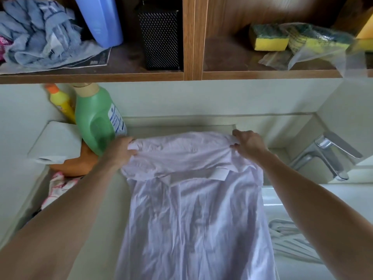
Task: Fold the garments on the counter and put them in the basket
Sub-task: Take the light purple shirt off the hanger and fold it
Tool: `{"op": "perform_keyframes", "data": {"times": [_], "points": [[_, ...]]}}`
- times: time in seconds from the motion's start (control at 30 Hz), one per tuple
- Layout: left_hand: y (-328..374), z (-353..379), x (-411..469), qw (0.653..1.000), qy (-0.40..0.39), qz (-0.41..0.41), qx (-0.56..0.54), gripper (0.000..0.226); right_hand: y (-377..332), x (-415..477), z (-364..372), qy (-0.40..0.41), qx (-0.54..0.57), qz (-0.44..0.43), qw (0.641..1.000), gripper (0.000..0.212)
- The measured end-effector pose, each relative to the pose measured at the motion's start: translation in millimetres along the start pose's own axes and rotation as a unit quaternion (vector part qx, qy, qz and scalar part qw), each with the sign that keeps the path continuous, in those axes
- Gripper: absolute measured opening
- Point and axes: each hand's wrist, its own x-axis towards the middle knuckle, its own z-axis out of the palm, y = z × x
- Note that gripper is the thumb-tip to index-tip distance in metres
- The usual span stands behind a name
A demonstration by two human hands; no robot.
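A pale lilac shirt [191,209] lies lengthwise on the light counter [113,199], its far part doubled back toward me so a white label shows. My left hand [119,150] pinches the shirt's far left corner. My right hand [248,143] pinches the far right corner. Both arms reach forward on either side of the cloth. A pink and white patterned garment [58,186] lies crumpled at the counter's left edge. No basket is in view.
A green detergent bottle [96,120] and a yellow bottle [62,102] stand at the back left, by a white box [56,142] and an orange item [76,164]. A chrome tap [327,156] and white hangers [290,239] lie right. A wooden shelf [181,74] overhead holds cloths and sponges.
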Motion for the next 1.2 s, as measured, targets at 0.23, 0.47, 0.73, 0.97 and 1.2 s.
{"op": "perform_keyframes", "data": {"times": [0.23, 0.47, 0.73, 0.97, 1.2], "points": [[-10.7, -24.6, -19.8, 0.984, 0.143, 0.103, 0.01, 0.034, 0.6, -22.9, -22.1, 0.121, 0.005, -0.074, 0.99, 0.046], [-41.1, 20.8, -85.5, 0.993, -0.013, 0.12, 0.01, 0.055, 29.9, -82.1, 29.8, -0.007, 0.006, -0.136, 0.991, 0.087], [-33.9, 16.2, -103.8, 0.992, -0.004, 0.091, -0.089, 0.031, 17.0, -86.5, 38.2, -0.007, 0.058, -0.104, 0.993, 0.077], [35.4, 69.8, -71.6, 0.988, -0.001, 0.12, 0.095, 0.082, -119.0, -72.8, 64.2, 0.027, 0.082, -0.23, 0.969, 0.057], [-44.9, 99.2, -93.2, 0.986, -0.025, 0.02, 0.165, 0.085, -17.7, -67.7, 86.0, -0.115, -0.004, 0.087, 0.99, 0.076]]}}
